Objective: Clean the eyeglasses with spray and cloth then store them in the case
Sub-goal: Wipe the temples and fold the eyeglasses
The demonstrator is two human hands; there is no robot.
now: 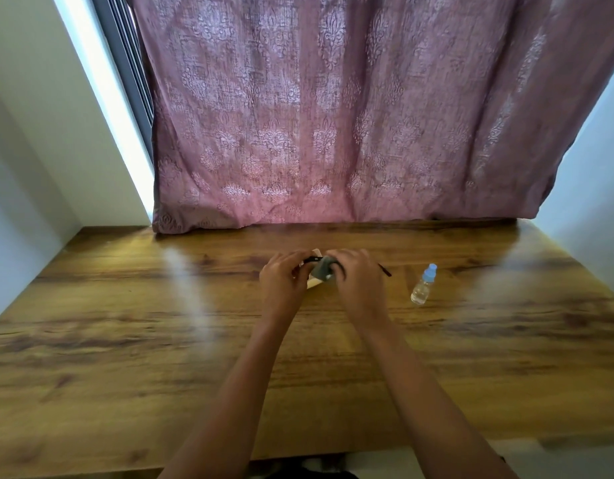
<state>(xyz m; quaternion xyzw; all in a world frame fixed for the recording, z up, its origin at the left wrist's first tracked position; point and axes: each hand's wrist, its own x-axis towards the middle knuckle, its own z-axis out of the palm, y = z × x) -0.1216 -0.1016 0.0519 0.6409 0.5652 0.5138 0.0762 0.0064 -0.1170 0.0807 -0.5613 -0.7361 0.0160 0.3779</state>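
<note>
Both hands together over wooden table (125, 323): left hand (284, 278) pinched black eyeglasses (312, 260), right hand (355, 274) pressed grey cloth (323, 267) on them. Spray bottle (423, 284) upright just right; pale case (314, 282) underneath.

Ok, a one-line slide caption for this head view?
Both hands, left hand and right hand, rub a grey cloth on dark eyeglasses; spray bottle stands alongside.

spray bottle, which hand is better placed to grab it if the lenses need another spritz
Right. The spray bottle stands on the table just beyond the right hand; the left hand would have to cross over the eyeglasses and cloth.
</note>
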